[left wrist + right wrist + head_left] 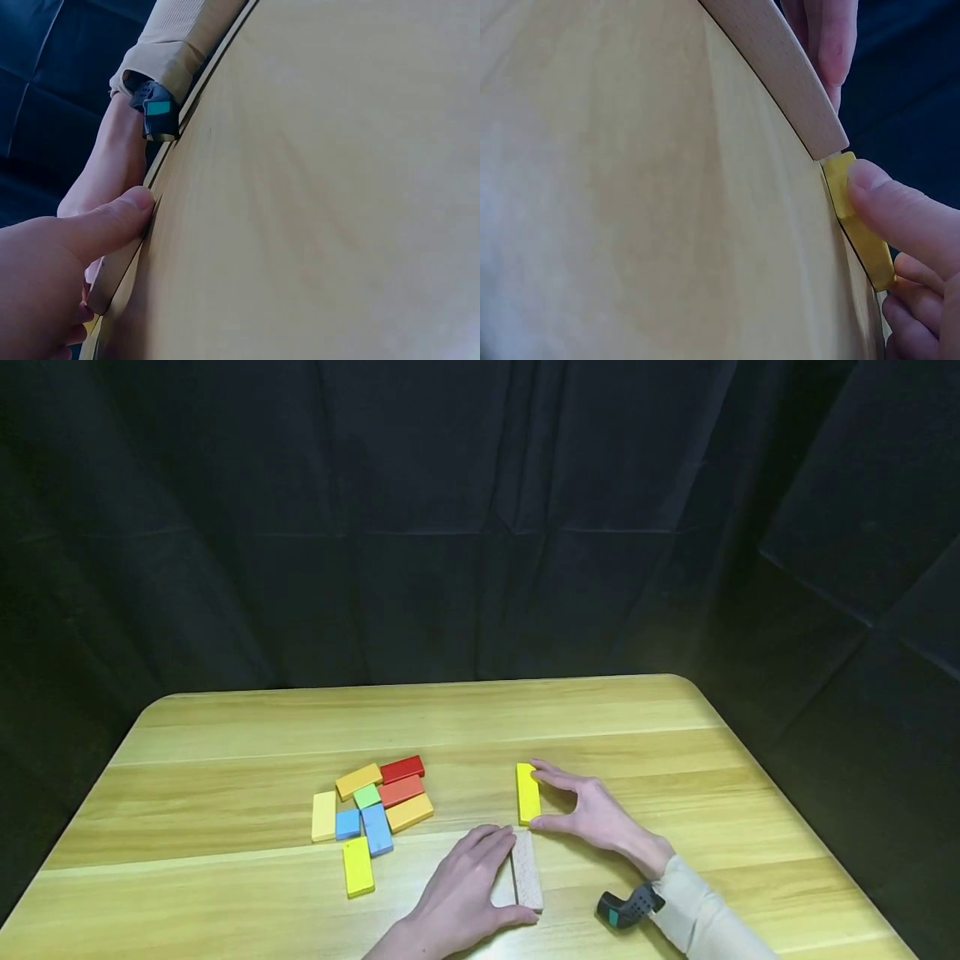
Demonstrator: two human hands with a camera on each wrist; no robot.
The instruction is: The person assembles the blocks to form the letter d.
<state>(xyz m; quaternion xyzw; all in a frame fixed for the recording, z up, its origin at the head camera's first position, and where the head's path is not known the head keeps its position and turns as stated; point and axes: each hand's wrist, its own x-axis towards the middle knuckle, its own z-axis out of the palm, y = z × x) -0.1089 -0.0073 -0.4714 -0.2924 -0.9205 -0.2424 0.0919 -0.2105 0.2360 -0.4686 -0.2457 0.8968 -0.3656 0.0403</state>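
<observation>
My left hand [463, 889] holds a pale wooden block [527, 872] lengthwise, thumb at its near end and fingertips at its far end. Just beyond it, a bright yellow block [528, 795] lies in line, its near end close to the pale one. My right hand [592, 814] spans the yellow block from the right, thumb at the near end and fingers at the far end. In the right wrist view the pale block [780, 71] stands taller than the yellow block [855, 217], and the two ends almost meet.
Left of the hands lies a loose group of coloured blocks: red [402, 768], orange [409, 812], green [367, 796], blue [377, 829], cream [324, 816] and another yellow block [358, 867]. Dark curtains [480, 527] hang behind the wooden table [225, 902]. A black wrist device [632, 907] sits at the right sleeve.
</observation>
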